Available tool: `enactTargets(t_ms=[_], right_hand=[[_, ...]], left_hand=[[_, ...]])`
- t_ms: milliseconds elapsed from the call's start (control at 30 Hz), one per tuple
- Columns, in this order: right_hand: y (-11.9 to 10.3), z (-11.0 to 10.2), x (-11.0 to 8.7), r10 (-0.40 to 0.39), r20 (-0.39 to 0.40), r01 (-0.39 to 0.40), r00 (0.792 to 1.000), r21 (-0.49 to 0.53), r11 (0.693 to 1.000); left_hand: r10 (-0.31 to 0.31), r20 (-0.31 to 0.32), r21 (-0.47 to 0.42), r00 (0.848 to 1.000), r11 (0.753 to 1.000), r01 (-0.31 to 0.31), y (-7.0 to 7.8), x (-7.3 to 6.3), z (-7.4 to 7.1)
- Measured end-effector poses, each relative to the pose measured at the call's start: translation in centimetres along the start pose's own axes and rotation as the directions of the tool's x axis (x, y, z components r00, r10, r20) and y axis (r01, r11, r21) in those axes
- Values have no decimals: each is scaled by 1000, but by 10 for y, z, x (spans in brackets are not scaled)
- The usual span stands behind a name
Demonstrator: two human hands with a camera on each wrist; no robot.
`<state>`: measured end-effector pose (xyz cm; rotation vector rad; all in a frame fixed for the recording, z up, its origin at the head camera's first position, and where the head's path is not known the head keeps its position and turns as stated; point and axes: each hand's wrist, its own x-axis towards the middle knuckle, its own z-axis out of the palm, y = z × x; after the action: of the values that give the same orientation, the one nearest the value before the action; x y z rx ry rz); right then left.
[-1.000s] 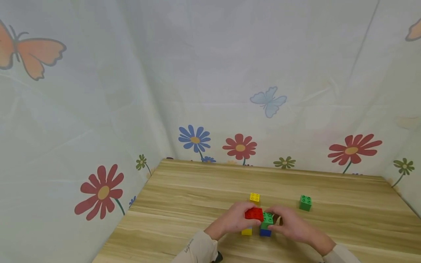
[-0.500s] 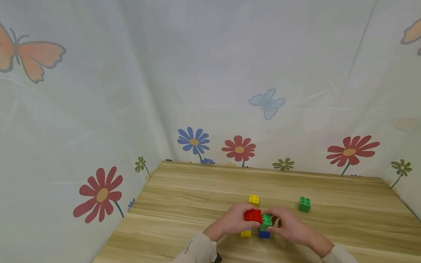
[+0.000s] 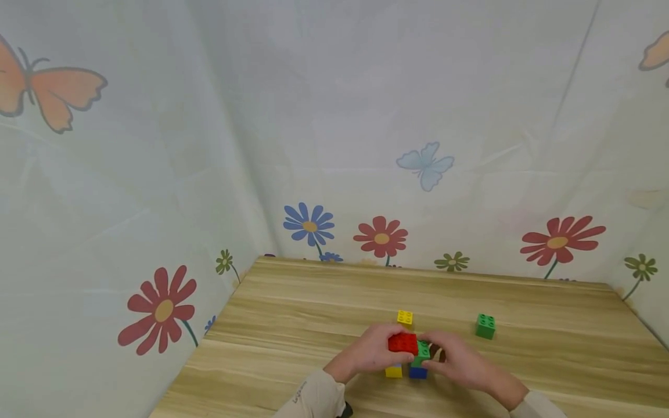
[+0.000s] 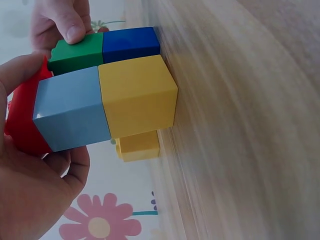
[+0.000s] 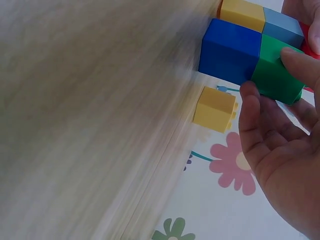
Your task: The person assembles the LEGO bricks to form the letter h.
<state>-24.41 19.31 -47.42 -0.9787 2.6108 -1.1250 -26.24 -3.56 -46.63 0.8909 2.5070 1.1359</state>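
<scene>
My left hand grips a red toy brick between thumb and fingers. In the left wrist view, this brick tops a light blue brick, which sits on a yellow brick. Just to the right stands a second stack, a green brick on a dark blue brick. My right hand pinches the green brick with its thumb on one side and fingers on the other. The two stacks stand close together; the head view hides most of the light blue brick.
A separate yellow brick stands behind the stacks on the wooden table. Farther right is a loose green brick. A flower-printed cloth hangs along the table's back and sides.
The green and dark blue stack has shifted slightly left with my right hand, narrowing the gap to the other stack. My left hand keeps its grip on the red brick.
</scene>
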Motion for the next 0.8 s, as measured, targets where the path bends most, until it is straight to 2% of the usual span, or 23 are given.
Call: enactTargets(t_ms=[233,400,800], right_hand=[[2,2,2,65,-24,-65,998,19,998],[4,3,2,52,-45,-51,998,17,999],[6,3,2,40,-38,-40,998,14,999]], left_hand=[[9,-4,10,1000,1000,-9,-1,1,1],[3,-16,3,1000,1000,-3,-1,2,1],[-19,-25,31,999,999,20,6,2,-1]])
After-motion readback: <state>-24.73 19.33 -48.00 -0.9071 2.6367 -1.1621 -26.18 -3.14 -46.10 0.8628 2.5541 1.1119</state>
